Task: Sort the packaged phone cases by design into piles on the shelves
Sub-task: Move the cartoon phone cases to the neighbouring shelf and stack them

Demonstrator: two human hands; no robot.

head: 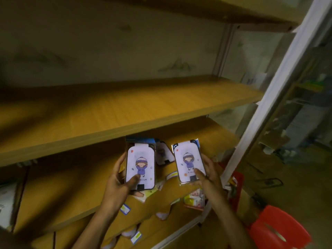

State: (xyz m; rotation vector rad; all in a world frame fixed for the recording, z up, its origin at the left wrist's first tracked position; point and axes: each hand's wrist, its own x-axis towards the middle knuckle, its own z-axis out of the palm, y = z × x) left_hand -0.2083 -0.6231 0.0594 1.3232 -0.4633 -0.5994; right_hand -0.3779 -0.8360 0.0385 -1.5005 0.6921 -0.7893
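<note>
Ochre-yellow wood grain on the shelves (125,105). White uprights on the shelf frame (280,83). Same print on the 2 packaged phone cases, left case (140,165) and right case (188,163): pale lilac-white ground, cartoon child in purple coat and purple-and-white hat, small orange and grey-green specks, black rim. Blue header strip atop the left one. Bright red on the plastic stool (280,229).
</note>
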